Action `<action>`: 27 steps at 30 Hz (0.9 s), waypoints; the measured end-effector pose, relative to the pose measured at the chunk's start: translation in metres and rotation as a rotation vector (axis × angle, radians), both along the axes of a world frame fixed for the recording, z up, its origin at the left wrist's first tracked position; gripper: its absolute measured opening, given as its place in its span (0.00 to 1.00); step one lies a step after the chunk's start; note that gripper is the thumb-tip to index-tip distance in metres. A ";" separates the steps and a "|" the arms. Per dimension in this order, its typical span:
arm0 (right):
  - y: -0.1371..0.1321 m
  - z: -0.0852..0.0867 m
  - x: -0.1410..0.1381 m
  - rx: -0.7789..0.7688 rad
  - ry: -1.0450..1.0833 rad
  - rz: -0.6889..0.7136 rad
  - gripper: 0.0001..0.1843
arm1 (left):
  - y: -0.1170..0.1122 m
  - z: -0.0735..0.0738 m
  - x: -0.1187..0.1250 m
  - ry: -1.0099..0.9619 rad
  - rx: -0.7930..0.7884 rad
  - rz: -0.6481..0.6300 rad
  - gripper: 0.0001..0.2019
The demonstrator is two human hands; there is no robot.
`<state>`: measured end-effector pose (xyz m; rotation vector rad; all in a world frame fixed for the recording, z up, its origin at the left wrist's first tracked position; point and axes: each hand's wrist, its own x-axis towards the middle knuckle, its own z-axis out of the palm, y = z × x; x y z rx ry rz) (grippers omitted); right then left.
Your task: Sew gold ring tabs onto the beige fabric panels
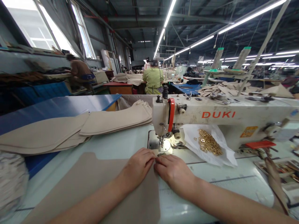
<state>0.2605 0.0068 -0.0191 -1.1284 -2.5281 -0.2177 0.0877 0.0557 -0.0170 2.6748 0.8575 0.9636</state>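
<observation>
A large beige-grey panel (100, 174) of fabric or leather lies flat on the sewing table. My left hand (139, 165) is closed at its far right corner, with thumb and fingers pinched on the edge. Close against it, my right hand (174, 171) is also closed, its fingertips pressed on the same corner. A small light strip shows by the fingertips; what exactly is pinched there is partly hidden. Just beyond both hands stands the needle area (162, 141) of a white sewing machine (243, 107), over a lit metal plate.
Small gold metal fittings (210, 143) sit on white paper (225, 155) under the machine arm. Stacked beige cut pieces (116, 119) lie at the left rear. Thread cones (241, 59) stand behind the machine. A tray of tools (289, 168) is at right. Several people work farther back.
</observation>
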 end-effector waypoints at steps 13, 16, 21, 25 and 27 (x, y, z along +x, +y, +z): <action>0.005 0.008 0.003 -0.042 -0.106 0.059 0.03 | 0.001 0.000 0.006 0.025 -0.036 0.051 0.07; 0.012 0.008 0.011 -0.043 -0.126 0.061 0.03 | 0.008 -0.001 0.013 0.022 -0.019 0.056 0.08; 0.022 0.009 0.023 -0.067 -0.128 0.023 0.03 | 0.024 -0.002 0.025 -0.013 0.010 0.037 0.08; 0.029 0.006 0.027 -0.070 -0.107 -0.006 0.03 | 0.034 -0.002 0.031 -0.011 0.004 0.030 0.09; 0.031 0.005 0.027 -0.079 -0.084 -0.017 0.03 | 0.038 -0.002 0.031 -0.009 0.002 0.031 0.09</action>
